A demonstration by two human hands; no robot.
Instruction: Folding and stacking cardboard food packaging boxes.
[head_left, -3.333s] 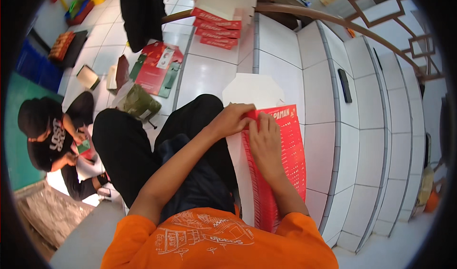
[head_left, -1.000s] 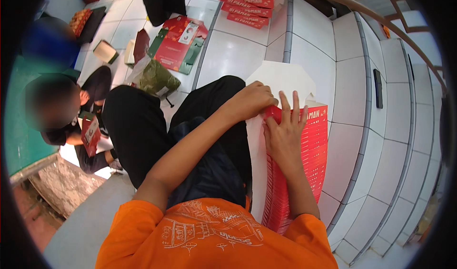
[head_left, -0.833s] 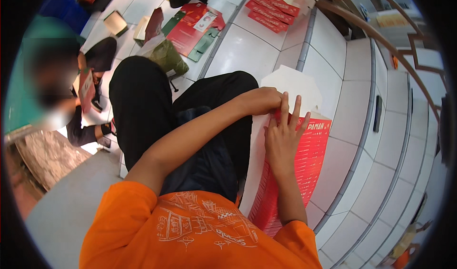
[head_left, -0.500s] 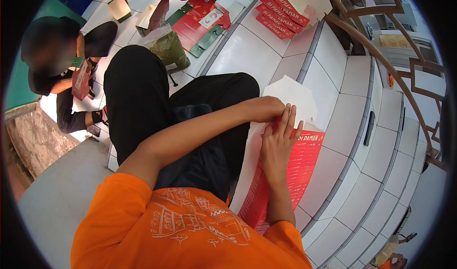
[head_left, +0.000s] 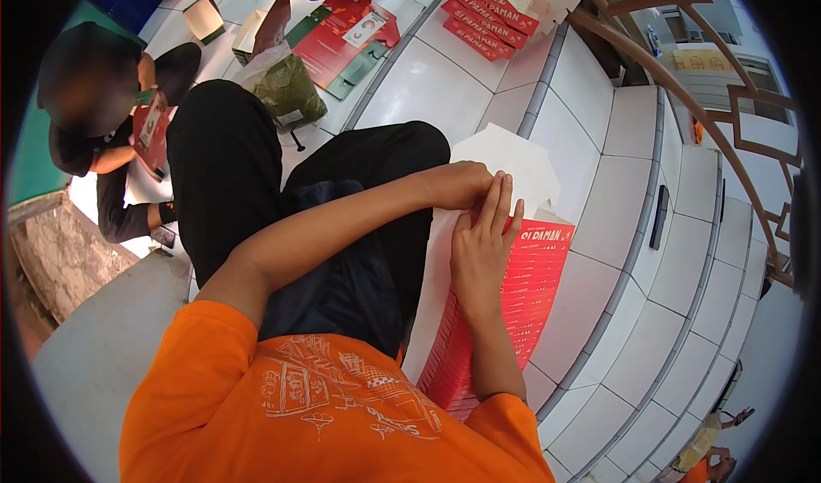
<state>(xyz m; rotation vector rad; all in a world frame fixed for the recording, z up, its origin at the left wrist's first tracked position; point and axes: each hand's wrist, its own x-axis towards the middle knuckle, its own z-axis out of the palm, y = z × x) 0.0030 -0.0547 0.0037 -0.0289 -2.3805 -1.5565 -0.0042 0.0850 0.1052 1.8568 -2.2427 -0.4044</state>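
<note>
A red cardboard box blank with a white inside panel (head_left: 509, 160) lies at the far end of a stack of flat red box blanks (head_left: 534, 291), just right of my legs. At its near-left corner my left hand (head_left: 459, 184) is curled closed, gripping the box's edge; the exact pinch is hidden behind the fingers. My right hand (head_left: 481, 256) rests on the same corner with its fingers stretched out, touching the fold beside the left knuckles. Its palm covers part of the stack's left side.
Folded red boxes (head_left: 492, 17) are piled on the tiled step ahead. A bag of green stuff (head_left: 289, 90) and flat red-green cardboard (head_left: 342, 38) lie at the far left. A person (head_left: 94, 90) handles a red box (head_left: 151, 132) there. A brown railing (head_left: 676, 85) runs along the right.
The whole view has shifted slightly. Both my hands stay at the same box corner, with little visible change of grip. The other person has raised and turned their red box a little.
</note>
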